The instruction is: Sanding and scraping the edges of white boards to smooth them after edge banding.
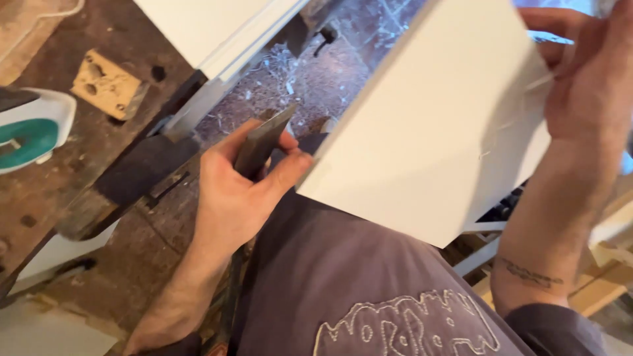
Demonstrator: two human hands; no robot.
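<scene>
My left hand (239, 191) grips a flat dark grey block (262, 140), thumb against its near side, beside the lower left corner of a white panel (435, 125). That large white panel is tilted in front of my chest. My right hand (587, 72) holds its upper right edge, fingers curled over the far side. A thin pale strip of edging sticks out by the right hand's fingers. My grey shirt fills the lower middle of the view.
A worn wooden workbench (59, 171) lies at the left with a white and teal iron (30, 128) and a small drilled wood block (107, 84). Another white board (211, 29) lies at the top. Shavings litter the floor (316, 72). Timber pieces lie at lower right.
</scene>
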